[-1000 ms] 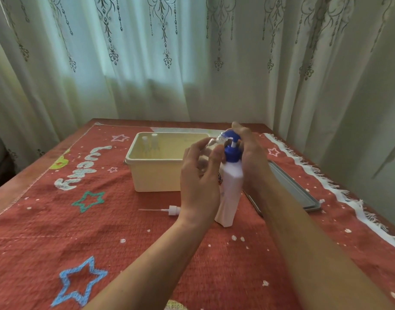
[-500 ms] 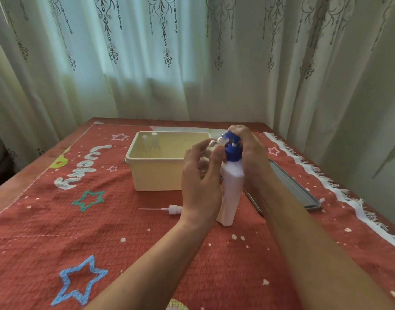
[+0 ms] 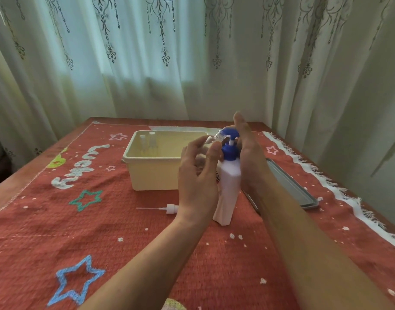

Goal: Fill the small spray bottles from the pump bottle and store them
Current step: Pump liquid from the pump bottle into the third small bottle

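The pump bottle [image 3: 227,189] stands upright on the red cloth [image 3: 57,231] that covers the tabletop, just right of centre and between the two hands. Its body is white. Its blue pump head [image 3: 230,135] is raised, showing a short white stem above the blue collar.

The left hand [image 3: 197,177] comes up from the lower middle with its back to the camera. Its fingers and thumb are curled round a small spray bottle [image 3: 212,142], a clear one without its cap, held tilted so that its open neck meets the nozzle of the pump head.

The right hand [image 3: 248,157] lies against the right side of the pump bottle. Its palm faces the bottle and its fingers reach almost straight up past the pump head, with one fingertip clear above it. The fingers on the far side are hidden. Both forearms run in from the bottom edge, and the wrists are close on either side of the bottle.

Just left of the left wrist, a white spray cap [image 3: 171,208] lies on the cloth with its thin tube pointing left. Behind the hands sits a cream bin [image 3: 154,173], and two more small bottles [image 3: 147,142] stand in its far left corner. A grey lid [image 3: 292,189] lies flat to the right of the right forearm.
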Tool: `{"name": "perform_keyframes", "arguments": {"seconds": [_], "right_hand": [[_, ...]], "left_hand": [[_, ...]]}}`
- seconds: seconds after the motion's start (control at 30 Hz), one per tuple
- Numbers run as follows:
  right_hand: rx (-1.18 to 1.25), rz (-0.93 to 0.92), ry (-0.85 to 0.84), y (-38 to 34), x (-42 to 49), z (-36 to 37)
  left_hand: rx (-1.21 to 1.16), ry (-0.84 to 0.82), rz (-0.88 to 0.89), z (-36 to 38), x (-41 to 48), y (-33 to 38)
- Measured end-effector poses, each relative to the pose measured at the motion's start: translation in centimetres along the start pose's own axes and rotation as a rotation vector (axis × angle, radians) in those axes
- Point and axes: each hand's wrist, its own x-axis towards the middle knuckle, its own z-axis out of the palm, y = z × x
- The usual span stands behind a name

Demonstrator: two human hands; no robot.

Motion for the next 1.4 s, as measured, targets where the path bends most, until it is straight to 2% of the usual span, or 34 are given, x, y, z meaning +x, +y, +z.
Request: {"name": "perform_keyframes", "arguments": {"seconds": [0.2,0.4,0.57,0.73,0.93,1.17,1.4], "right_hand": [[0.050,-0.066,-0.015,0.0,0.1,0.0],[-0.033,-0.013,0.013,0.1,0.1,0.0],[0.037,-0.074,-0.034,0.2,0.2,0.0],[0.055,-0.024,-0.041,0.3,0.2,0.1],[-0.011,-0.197,-0.082,0.5,0.5,-0.2],[-0.080,-0.275,-0.123,1.3,0.1,0.0],[-0.113,-0.316,-0.066,1.3,0.2,-0.1]], "left_hand": [[0.009,-0.007,0.002,0.1,-0.3,-0.1],[-0.051,-0.005,-0.019,0.1,0.0,0.3],[-0.032,-0.004,-0.009,0.2,-0.4,0.2],[-0.058,0.003,-0.023,0.1,-0.2,0.4],[-0.038,0.018,-0.007,0.1,-0.3,0.1],[-0.076,0.026,-0.017,-0.2,0.2,0.2],[-0.072,0.039,-0.021,-0.1,0.1,-0.1]]}}
